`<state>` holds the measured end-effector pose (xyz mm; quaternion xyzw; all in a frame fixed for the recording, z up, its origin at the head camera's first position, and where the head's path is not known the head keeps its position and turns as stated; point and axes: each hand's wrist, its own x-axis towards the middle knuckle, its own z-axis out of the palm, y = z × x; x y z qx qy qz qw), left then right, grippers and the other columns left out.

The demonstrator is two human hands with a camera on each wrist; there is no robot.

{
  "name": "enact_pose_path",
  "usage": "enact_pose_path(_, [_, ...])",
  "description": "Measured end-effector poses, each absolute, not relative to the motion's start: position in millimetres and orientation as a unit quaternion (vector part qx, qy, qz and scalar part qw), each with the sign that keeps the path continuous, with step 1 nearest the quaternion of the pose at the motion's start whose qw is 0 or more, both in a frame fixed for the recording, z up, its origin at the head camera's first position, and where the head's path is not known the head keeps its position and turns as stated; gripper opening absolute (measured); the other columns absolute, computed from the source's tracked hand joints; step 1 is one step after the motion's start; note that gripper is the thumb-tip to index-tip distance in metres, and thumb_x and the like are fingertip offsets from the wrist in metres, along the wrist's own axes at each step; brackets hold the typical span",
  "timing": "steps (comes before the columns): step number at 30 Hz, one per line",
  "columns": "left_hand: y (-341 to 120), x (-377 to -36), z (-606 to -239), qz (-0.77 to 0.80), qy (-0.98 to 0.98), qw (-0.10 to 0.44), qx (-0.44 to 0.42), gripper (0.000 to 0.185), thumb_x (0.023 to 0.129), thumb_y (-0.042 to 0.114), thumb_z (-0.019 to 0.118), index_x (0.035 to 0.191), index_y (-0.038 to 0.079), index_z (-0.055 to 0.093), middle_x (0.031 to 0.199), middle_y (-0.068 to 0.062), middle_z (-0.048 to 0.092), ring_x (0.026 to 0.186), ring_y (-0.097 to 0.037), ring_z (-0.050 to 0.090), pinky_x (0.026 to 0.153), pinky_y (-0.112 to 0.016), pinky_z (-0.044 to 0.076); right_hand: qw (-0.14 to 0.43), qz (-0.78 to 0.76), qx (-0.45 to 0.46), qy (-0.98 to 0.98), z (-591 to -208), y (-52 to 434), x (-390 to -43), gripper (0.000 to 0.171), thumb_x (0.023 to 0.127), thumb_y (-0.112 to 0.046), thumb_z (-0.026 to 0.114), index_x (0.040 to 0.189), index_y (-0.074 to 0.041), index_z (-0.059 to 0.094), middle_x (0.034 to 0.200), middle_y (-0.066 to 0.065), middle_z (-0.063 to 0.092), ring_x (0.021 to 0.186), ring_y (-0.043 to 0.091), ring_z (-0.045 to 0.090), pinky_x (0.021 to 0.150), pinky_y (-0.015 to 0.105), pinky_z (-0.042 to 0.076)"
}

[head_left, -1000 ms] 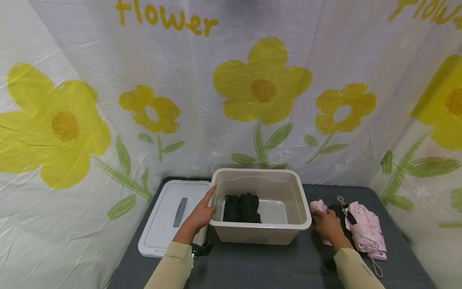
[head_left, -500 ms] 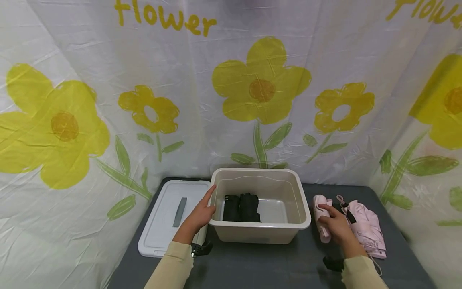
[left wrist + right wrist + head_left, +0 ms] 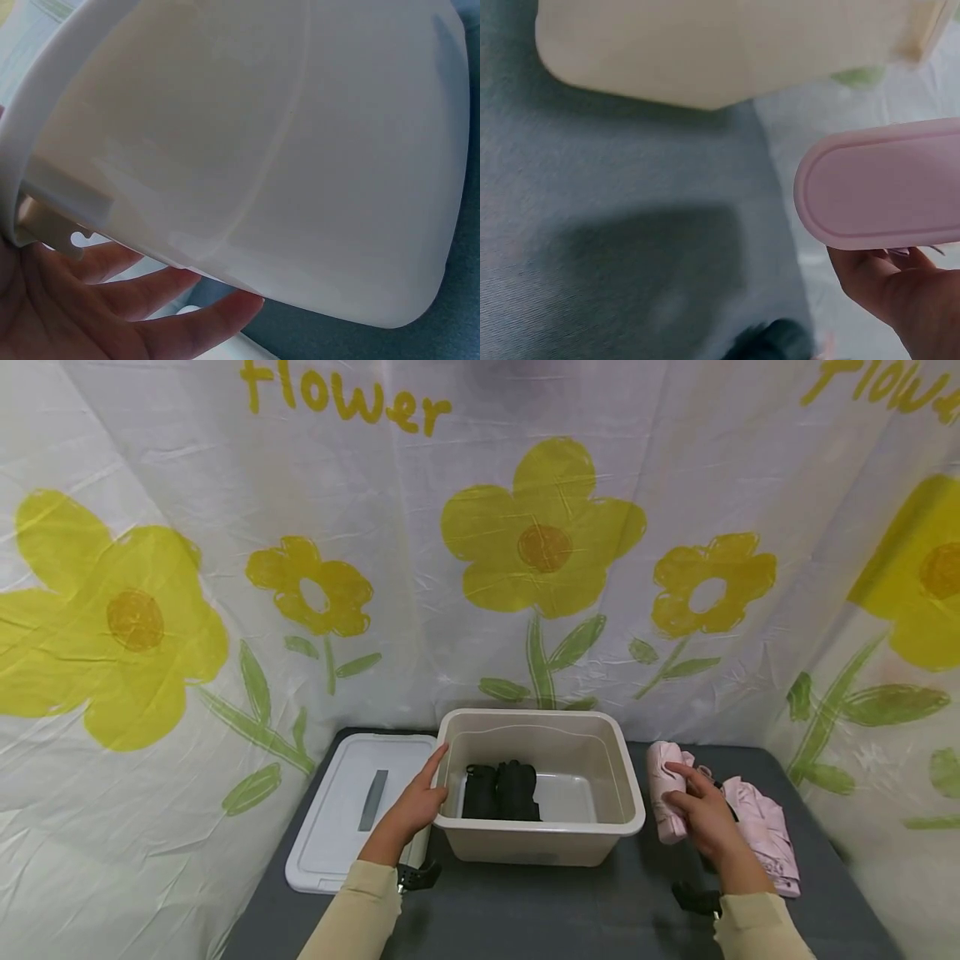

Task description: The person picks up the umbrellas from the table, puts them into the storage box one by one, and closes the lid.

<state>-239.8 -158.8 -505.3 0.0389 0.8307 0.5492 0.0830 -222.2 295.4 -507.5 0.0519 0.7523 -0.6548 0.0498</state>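
In the head view, my left hand [image 3: 415, 807] rests at the left rim of a beige plastic storage box [image 3: 536, 842], its index finger lying straight along it. The left wrist view shows its other fingers [image 3: 202, 319] spread against the box's outer wall. Two black folded bundles [image 3: 517, 791] lie side by side in the box. To the right of the box, my right hand [image 3: 708, 818] holds a rolled pink compact umbrella [image 3: 664, 793] between thumb and fingers. The umbrella's flat, rounded pink end [image 3: 885, 184] faces the right wrist camera, above the dark tabletop.
A white lid [image 3: 337, 827] with a grey handle lies left of the box. A crumpled pink bundle [image 3: 767, 831] lies at the right, partly behind my right hand. The table [image 3: 540, 910] has a dark grey cover. A flower-printed curtain [image 3: 412, 568] hangs close behind the box.
My right hand has taken the pink umbrella from beside the pink bundle and raised it, moving slightly forward. My left hand and the box have stayed in place.
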Motion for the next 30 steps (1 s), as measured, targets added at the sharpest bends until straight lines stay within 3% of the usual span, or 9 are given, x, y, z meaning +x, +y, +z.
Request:
enact_pose_path(9, [-159,-240,-507,0.550,0.830,0.084,0.036,0.076,0.088,0.001,0.042,0.155,0.028,0.020,0.160,-0.017,0.020,0.143,-0.039,0.025,0.104,-0.065,0.031,0.009,-0.649,0.029,0.760,-477,279,-224,0.053,0.094,-0.007,0.055,0.144,-0.015,0.039,0.144,0.021,0.028,0.099,0.018,0.050,0.076,0.031,0.051])
enact_pose_path(21, [-159,-240,-506,0.550,0.830,0.082,0.038,0.079,0.085,0.000,0.041,0.156,0.028,0.019,0.160,-0.018,0.020,0.142,-0.039,0.027,0.102,-0.064,0.034,0.017,-0.637,0.003,0.771,-450,269,-225,0.057,0.096,-0.014,0.056,0.148,-0.019,0.035,0.151,0.020,0.022,0.117,0.035,0.041,0.081,0.033,0.051])
enact_pose_path(30, [-158,-240,-505,0.554,0.828,0.085,0.034,0.078,0.086,0.000,0.042,0.155,0.029,0.020,0.160,-0.017,0.020,0.142,-0.039,0.027,0.102,-0.064,0.035,0.009,-0.640,-0.030,0.767,-435,256,-226,0.053,0.093,-0.014,0.060,0.143,-0.019,0.042,0.145,0.016,0.030,0.106,0.020,0.049,0.079,0.031,0.052])
